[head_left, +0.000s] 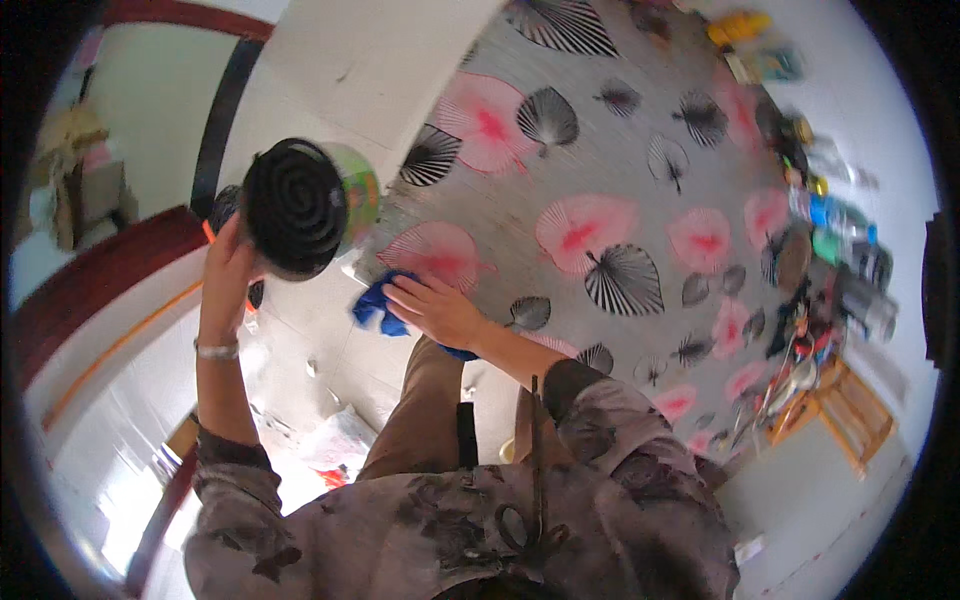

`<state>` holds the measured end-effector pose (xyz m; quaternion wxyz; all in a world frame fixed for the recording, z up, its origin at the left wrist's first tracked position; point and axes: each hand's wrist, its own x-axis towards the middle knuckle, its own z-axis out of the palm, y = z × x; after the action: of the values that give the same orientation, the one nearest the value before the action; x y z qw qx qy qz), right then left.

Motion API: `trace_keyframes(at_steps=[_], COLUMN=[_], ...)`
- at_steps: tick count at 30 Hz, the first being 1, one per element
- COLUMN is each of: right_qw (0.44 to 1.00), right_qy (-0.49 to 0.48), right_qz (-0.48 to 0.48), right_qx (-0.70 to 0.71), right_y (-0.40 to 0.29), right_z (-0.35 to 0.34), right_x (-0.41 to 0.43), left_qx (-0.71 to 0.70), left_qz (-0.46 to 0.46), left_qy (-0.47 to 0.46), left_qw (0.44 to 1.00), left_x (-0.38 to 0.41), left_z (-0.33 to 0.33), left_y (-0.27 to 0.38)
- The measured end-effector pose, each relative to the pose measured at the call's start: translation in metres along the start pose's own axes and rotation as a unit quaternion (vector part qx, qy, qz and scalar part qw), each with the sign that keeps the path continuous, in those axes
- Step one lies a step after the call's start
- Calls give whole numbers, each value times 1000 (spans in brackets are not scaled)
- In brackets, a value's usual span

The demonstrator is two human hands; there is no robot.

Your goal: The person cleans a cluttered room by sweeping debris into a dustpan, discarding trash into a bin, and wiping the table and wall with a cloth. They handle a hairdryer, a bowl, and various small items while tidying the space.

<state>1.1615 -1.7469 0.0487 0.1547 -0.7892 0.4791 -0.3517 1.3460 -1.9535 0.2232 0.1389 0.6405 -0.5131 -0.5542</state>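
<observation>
My left hand grips a round dark container with spiral ridges on the face turned to the camera; it is held up beside the table corner. Just right of it shows a green printed container, partly covered by the dark one; whether the two are joined I cannot tell. My right hand presses a crumpled blue cloth at the near left edge of a table with a grey leaf-patterned cover. Part of the cloth hangs past the edge.
Bottles, jars and utensils line the table's far right side by the wall. A wooden chair or rack stands at the lower right. On the floor below lies a white plastic bag. A doorway with dark red trim is at left.
</observation>
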Motion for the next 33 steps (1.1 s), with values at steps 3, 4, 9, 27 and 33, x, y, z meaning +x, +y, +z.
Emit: trace_keyframes(at_steps=[3, 4, 9, 27, 33], right_qw=[883, 923, 723, 695, 541], right_qy=[-192, -89, 212, 292, 279], right_qz=[420, 371, 528, 530, 682], right_qx=[84, -52, -391, -389, -406], right_y=[-4, 9, 138, 295, 219], right_z=[-53, -69, -192, -277, -327], right_x=[-35, -74, -169, -112, -291], left_qx=[26, 19, -51, 68, 6], left_qz=[-2, -12, -13, 95, 118], left_qy=[24, 16, -52, -195, -268], left_qw=[999, 1000, 997, 974, 956], left_x=[-23, -29, -26, 36, 42], left_z=[-7, -10, 26, 236, 355], left_y=[-5, -4, 4, 71, 79])
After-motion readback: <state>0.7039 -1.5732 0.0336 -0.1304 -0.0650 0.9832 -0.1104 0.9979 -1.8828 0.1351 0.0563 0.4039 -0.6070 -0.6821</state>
